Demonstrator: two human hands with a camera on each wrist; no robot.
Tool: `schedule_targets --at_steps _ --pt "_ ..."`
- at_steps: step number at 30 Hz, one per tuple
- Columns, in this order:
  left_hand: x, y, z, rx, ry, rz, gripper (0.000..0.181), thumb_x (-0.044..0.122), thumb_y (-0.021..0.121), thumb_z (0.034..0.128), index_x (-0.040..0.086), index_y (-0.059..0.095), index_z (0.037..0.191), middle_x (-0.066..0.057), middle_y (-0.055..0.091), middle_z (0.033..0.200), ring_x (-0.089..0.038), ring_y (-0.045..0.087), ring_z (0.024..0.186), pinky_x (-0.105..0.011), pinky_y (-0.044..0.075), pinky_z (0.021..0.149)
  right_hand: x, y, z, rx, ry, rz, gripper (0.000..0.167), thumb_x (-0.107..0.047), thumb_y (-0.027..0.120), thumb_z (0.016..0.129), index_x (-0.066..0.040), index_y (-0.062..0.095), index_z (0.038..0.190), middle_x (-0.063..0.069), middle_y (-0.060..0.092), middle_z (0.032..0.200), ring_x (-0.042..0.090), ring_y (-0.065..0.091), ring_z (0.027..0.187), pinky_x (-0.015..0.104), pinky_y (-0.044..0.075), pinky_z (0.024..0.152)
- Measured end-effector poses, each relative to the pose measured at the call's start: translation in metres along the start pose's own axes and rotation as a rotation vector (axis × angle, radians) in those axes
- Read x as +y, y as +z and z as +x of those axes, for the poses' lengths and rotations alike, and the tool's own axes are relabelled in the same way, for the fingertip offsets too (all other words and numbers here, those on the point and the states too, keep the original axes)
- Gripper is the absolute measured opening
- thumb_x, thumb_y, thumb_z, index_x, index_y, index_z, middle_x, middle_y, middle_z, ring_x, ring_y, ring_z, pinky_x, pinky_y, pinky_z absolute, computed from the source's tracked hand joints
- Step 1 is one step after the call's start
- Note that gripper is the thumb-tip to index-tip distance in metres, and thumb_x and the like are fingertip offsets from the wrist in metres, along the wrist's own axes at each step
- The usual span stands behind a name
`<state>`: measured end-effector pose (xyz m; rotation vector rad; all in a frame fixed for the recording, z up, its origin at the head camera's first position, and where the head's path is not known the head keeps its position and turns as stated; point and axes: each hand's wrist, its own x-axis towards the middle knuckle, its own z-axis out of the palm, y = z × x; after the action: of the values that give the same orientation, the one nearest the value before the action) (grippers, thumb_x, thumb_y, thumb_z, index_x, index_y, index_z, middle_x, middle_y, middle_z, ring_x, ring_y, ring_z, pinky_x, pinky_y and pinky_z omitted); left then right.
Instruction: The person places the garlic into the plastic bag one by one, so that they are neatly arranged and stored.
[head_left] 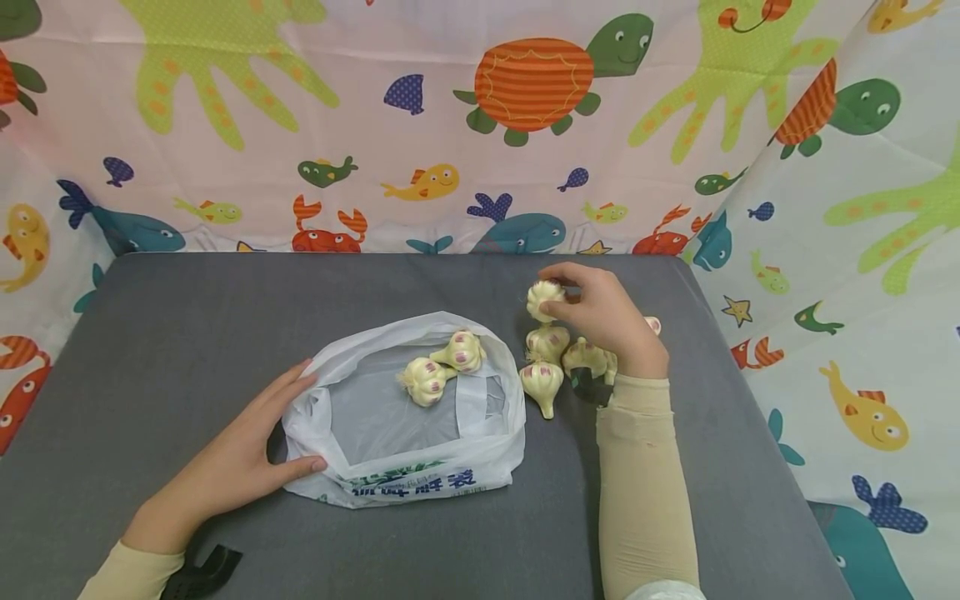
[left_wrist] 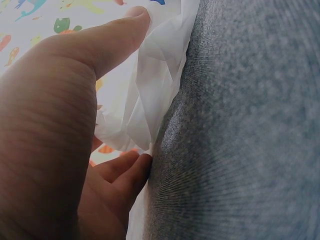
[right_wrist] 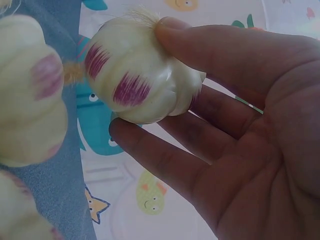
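My right hand (head_left: 603, 312) pinches a garlic bulb (right_wrist: 142, 70) between thumb and fingers, above the other bulbs right of the bag. Its white skin has purple streaks, with root hairs near the thumb. In the head view, several more bulbs lie beneath and beside this hand, including a garlic bulb (head_left: 542, 385) nearest the bag. A white plastic bag (head_left: 307, 425) lies with its mouth spread wide, and two garlic bulbs (head_left: 426, 382) are inside. My left hand (head_left: 240, 454) rests against the bag's left end, fingers and thumb extended apart along its rim.
A grey cloth covers the table (head_left: 225, 317). Behind it and along both sides hangs a curtain (head_left: 435, 208) printed with sea animals. Another garlic bulb (head_left: 653, 325) partly shows behind the right wrist.
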<state>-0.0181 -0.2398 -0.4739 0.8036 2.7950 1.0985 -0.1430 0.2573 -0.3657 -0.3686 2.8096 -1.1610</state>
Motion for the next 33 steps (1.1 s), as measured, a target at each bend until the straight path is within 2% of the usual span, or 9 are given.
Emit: schedule_targets --at_steps 7,14,17,26,33 --pt "-0.003 0.002 0.000 0.017 0.034 0.003 0.113 0.037 0.099 0.0828 0.019 0.032 0.173 -0.006 0.024 0.180 -0.024 0.028 0.161 -0.007 0.013 0.116 -0.003 0.001 0.000 0.001 -0.027 -0.001 0.044 -0.010 0.082 0.099 -0.007 0.071 0.141 0.009 0.070 0.138 0.027 0.066 0.123 0.048 0.054 0.108" --pt "-0.004 0.005 0.000 0.029 0.020 0.016 0.117 0.036 0.101 0.0795 0.021 0.033 0.173 -0.003 0.025 0.180 -0.020 0.028 0.161 -0.007 0.013 0.116 -0.006 0.003 0.000 -0.004 -0.045 -0.002 0.042 -0.008 0.080 0.100 -0.006 0.071 0.141 0.011 0.070 0.137 0.030 0.066 0.124 0.048 0.054 0.109" --pt "-0.004 0.005 0.000 0.030 0.006 0.018 0.118 0.037 0.102 0.0788 0.022 0.032 0.173 -0.002 0.024 0.180 -0.021 0.028 0.161 -0.007 0.013 0.116 -0.008 0.004 0.000 -0.007 -0.057 0.000 0.041 -0.009 0.081 0.100 -0.006 0.071 0.140 0.010 0.071 0.137 0.029 0.065 0.124 0.048 0.054 0.108" --pt "0.000 0.001 -0.001 -0.001 -0.013 0.006 0.113 0.041 0.097 0.0851 0.023 0.030 0.174 -0.004 0.022 0.181 -0.034 0.031 0.159 -0.012 0.013 0.116 -0.012 0.006 0.000 -0.005 -0.071 -0.009 0.043 -0.011 0.083 0.099 -0.006 0.071 0.140 0.008 0.072 0.134 0.026 0.066 0.120 0.049 0.055 0.107" --pt "0.001 0.000 -0.001 -0.005 -0.029 0.002 0.113 0.041 0.097 0.0849 0.025 0.029 0.174 -0.002 0.022 0.181 -0.032 0.030 0.160 -0.010 0.013 0.115 -0.020 0.008 -0.001 -0.014 -0.076 -0.004 0.044 -0.013 0.084 0.099 -0.008 0.072 0.141 0.006 0.071 0.136 0.025 0.066 0.122 0.049 0.055 0.107"
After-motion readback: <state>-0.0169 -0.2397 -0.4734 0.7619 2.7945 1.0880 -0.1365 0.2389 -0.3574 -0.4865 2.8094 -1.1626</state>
